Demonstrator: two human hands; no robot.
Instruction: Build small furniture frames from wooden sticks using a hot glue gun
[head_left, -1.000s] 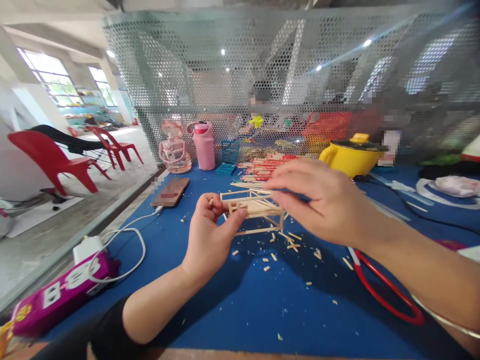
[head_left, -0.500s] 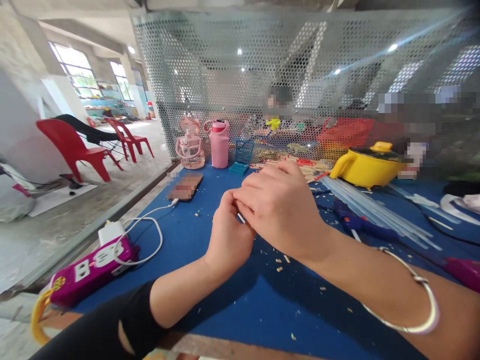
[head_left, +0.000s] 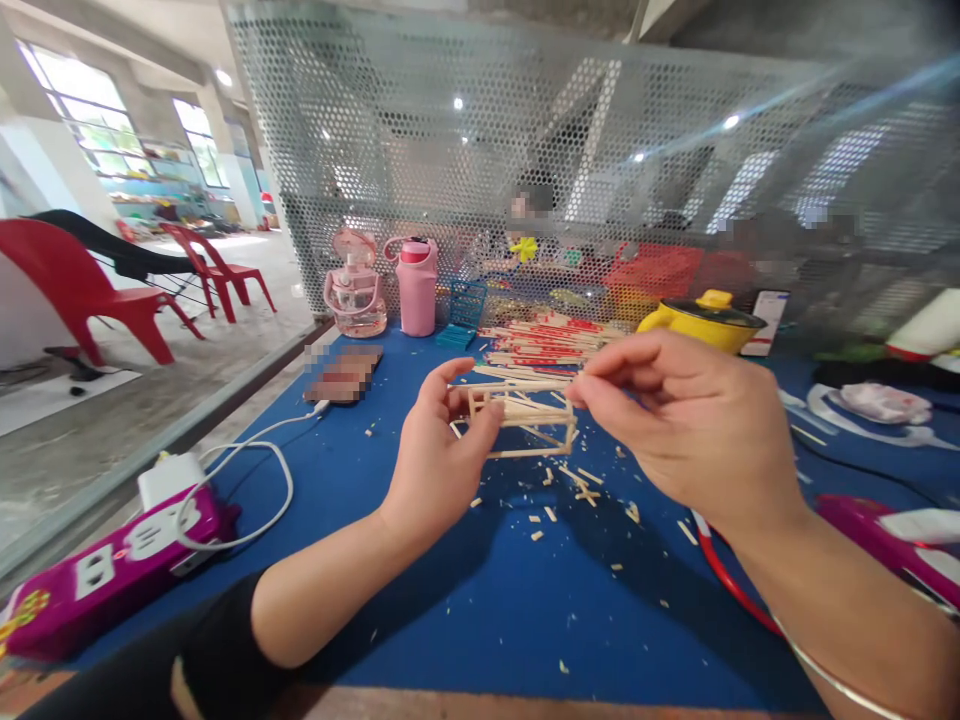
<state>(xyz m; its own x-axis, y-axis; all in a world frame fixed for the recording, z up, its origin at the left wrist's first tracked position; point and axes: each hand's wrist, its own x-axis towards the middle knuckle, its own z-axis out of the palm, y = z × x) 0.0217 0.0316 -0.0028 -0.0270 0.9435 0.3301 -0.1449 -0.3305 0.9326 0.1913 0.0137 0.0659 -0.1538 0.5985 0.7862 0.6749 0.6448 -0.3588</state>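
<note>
A small box-shaped frame of thin wooden sticks [head_left: 529, 453] is held up above the blue tabletop. My left hand [head_left: 431, 455] grips its left end between thumb and fingers. With thumb and forefinger pinched together, my right hand [head_left: 690, 425] is at the frame's upper right corner; whether a separate small piece is between those fingertips, I cannot tell. Behind the frame lies a heap of wooden sticks with red parts [head_left: 544, 340]. Cut bits of stick [head_left: 589, 495] are scattered on the blue tabletop [head_left: 480, 620] below my hands.
A purple power strip [head_left: 112, 570] with a charger and white cable lies left, near a phone [head_left: 345, 375]. Two pink bottles, one of them the taller bottle [head_left: 417, 290], stand before the perforated metal screen [head_left: 420, 130]. A yellow pot [head_left: 697, 322] is behind my right hand.
My hands, clasped together before, have moved apart, and the stick frame now shows between them. The right hand has shifted right, and the camera view has turned somewhat.
</note>
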